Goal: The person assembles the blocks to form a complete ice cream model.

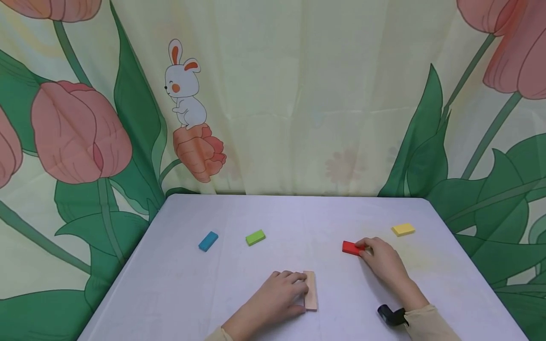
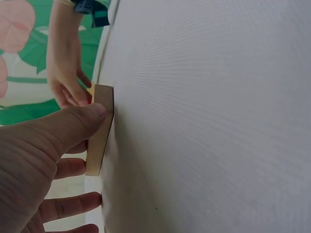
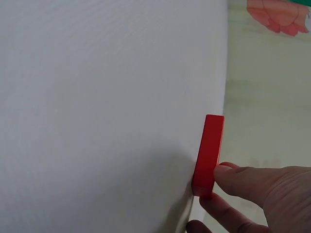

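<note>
Near the front middle of the table lies a plain wooden block [image 1: 311,293], its long side pointing away from me. My left hand [image 1: 277,296] has its thumb and fingertips on this block from the left; the left wrist view shows the thumb [image 2: 87,116] on it near one end. Farther back on the right, a red block [image 1: 350,248] lies flat on the table. My right hand [image 1: 386,265] pinches its right end between thumb and fingers, and the red block [image 3: 209,155] also shows in the right wrist view.
A blue block [image 1: 208,241] and a green block [image 1: 255,237] lie at the back left of the white table [image 1: 170,293]. Beyond the right hand sits a yellow block [image 1: 403,229]. Behind the table's far edge hangs a printed curtain [image 1: 273,94].
</note>
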Motion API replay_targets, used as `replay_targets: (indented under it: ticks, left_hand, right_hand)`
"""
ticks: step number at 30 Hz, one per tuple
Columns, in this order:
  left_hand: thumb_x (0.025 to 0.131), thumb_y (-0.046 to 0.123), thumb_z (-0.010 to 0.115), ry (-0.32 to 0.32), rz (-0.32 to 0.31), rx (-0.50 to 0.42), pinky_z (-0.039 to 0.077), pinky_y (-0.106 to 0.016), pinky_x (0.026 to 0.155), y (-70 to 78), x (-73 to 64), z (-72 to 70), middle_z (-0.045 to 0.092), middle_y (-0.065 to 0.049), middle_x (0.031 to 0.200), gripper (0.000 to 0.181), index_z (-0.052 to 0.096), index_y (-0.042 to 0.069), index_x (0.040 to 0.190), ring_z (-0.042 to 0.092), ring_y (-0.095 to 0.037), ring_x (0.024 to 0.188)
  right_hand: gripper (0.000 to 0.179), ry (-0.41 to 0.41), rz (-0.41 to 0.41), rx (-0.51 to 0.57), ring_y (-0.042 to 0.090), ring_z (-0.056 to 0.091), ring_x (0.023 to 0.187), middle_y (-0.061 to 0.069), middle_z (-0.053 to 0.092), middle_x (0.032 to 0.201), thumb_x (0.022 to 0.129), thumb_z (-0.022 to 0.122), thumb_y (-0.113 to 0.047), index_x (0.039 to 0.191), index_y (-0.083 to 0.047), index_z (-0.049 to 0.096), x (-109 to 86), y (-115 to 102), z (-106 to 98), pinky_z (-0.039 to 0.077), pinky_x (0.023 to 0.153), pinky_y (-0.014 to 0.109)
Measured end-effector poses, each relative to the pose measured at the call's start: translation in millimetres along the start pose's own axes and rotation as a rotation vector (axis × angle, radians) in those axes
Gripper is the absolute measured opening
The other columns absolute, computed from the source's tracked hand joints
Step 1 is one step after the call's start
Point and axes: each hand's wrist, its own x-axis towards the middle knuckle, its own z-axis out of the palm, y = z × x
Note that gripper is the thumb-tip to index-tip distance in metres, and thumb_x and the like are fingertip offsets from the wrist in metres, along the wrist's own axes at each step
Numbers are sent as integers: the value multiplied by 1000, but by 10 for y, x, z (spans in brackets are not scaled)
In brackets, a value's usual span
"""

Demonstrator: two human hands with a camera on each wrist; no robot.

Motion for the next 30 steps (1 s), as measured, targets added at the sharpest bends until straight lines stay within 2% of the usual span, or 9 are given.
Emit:
replay_targets:
  ticks: [12, 23, 30]
  left_hand:
    - [90, 50, 77, -93, -60, -76, 51, -33, 88, 59, 31, -32, 60, 14, 141, 32, 69, 35, 118, 60, -15, 123]
    - [90, 49, 77, -79, -74, -76, 51, -36, 86, 69, 33, -27, 61, 13, 141, 32, 69, 35, 117, 60, -17, 122]
    - [90, 48, 78, -91, -85, -81, 52, -38, 88, 82, 40, -29, 60, 14, 141, 32, 69, 36, 118, 59, -18, 123]
  right_hand:
    - [23, 2, -54, 26, 32, 65, 106, 13, 70, 115, 93, 73, -10, 115, -12, 75, 38, -234, 172, 55, 90, 55]
    - [24, -26, -54, 29, 29, 65, 106, 10, 72, 116, 91, 76, -12, 115, -11, 74, 72, -432, 251, 55, 92, 53]
    - [24, -12, -55, 50, 30, 66, 106, 9, 73, 115, 91, 77, -13, 115, -11, 74, 68, -512, 318, 55, 94, 53]
